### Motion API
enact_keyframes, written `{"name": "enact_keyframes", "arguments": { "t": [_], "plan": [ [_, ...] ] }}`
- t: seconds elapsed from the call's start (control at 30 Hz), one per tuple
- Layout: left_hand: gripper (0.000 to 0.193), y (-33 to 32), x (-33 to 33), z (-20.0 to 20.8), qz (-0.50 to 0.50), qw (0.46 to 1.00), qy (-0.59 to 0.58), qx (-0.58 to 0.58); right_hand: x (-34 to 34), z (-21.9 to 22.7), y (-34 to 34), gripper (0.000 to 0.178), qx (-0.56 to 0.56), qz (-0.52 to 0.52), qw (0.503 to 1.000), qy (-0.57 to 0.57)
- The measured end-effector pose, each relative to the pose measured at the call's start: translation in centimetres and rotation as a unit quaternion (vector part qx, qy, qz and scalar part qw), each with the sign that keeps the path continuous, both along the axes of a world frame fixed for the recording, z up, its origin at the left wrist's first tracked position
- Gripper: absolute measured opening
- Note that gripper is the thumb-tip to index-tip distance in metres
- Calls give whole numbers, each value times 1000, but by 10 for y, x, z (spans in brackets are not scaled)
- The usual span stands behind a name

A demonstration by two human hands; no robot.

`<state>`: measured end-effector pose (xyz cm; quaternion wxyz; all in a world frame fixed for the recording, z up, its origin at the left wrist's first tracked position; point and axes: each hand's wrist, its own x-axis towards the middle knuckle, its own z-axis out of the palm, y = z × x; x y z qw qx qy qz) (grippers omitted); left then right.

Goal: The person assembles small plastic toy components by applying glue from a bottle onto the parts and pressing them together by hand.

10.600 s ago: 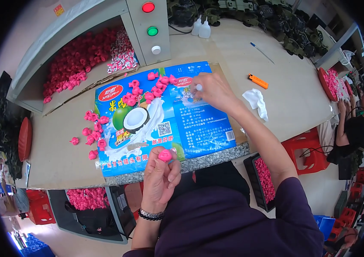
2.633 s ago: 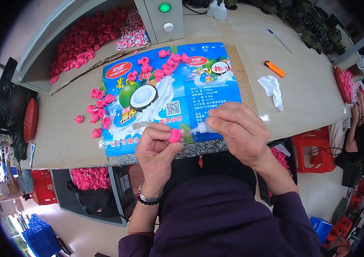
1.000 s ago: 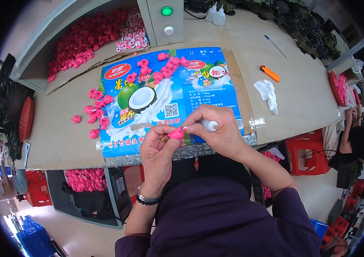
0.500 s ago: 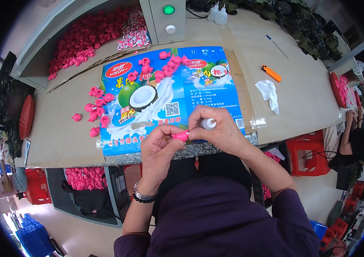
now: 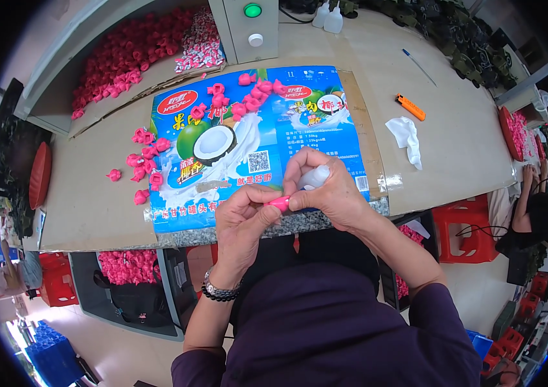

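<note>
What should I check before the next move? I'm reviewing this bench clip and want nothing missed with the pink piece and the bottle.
1. Pink piece pinched between both hands: ok, left hand and right hand both hold it.
2. White bottle secure in the right hand: ok, fingers wrap it.
3. Bottle tip on the piece: cannot tell, fingers hide it.
4. Hands over the blue sheet: ok, at its near edge.
5. More pink pieces within reach: ok, loose on the sheet's left side and along its top.
6. Lighter and white rag out of the way: ok, off to the right.
</note>
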<state>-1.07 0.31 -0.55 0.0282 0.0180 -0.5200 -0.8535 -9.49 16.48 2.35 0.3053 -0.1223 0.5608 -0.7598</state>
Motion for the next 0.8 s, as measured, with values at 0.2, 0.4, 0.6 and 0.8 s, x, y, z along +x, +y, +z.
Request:
{"name": "enact_keyframes", "arguments": {
  "t": [0.2,0.4,0.6,0.8],
  "plan": [
    [15,4,-1,-1,25,1000,15,9,1,-2,-3,38,-9,-16,1000,13],
    [15,6,-2,-2,36,999,24,14,0,-7,-3,42,-29,-16,999,10],
    [15,8,0,-4,45,998,30,19,0,-10,-3,44,-31,-15,999,20],
    [15,9,-1,-3,54,998,28,23,-1,-10,-4,44,-25,-16,999,20]
  ]
}}
